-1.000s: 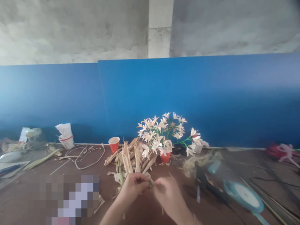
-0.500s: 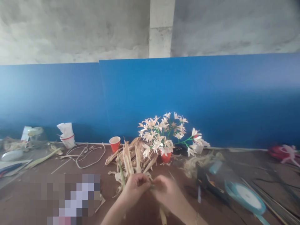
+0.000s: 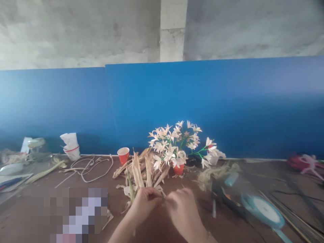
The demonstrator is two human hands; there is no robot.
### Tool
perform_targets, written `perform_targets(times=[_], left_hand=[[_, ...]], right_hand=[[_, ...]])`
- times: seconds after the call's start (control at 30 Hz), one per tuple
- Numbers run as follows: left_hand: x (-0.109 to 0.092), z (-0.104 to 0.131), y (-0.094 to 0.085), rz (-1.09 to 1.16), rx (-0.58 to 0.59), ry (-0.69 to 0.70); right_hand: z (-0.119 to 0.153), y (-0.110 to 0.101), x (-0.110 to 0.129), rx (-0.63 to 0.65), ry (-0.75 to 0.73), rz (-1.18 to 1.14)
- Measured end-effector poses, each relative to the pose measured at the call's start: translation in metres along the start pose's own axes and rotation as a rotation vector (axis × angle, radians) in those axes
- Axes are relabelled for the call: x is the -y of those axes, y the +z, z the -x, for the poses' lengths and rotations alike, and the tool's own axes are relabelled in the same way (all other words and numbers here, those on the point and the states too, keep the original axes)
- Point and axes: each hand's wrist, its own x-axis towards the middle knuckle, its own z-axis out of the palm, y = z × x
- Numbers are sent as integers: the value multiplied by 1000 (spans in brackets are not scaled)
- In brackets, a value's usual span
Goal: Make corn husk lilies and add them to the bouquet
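My left hand [image 3: 145, 203] and my right hand [image 3: 182, 210] meet fingertip to fingertip low in the middle of the view. Both are closed in a pinch, and whatever sits between the fingers is too small and hidden to name. Just beyond the left hand lies a pile of dried corn husks [image 3: 137, 170], with a greenish strip at its near side. Behind the hands a bunch of white flowers [image 3: 170, 145] on green stems stands in a red paper cup [image 3: 178, 169].
Another red cup [image 3: 123, 156] stands behind the husks; a white cable [image 3: 101, 175] coils to its left. At the right lie a dark glue gun [image 3: 227, 199], a roll of pale blue ribbon [image 3: 265, 211] and raffia-like fibre [image 3: 215, 173]. A blue partition [image 3: 162, 98] closes the back.
My right hand has turned, its back now facing up more, while its fingertips stay by the left ones. The pale strip below the right wrist is no longer visible.
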Motion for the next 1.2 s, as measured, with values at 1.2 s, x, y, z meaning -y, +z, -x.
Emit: perform_targets(times=[1.2], left_hand=[[8,7,8,183,209,-171]], right_hand=[[-13,-19,-15,405,257,-338]])
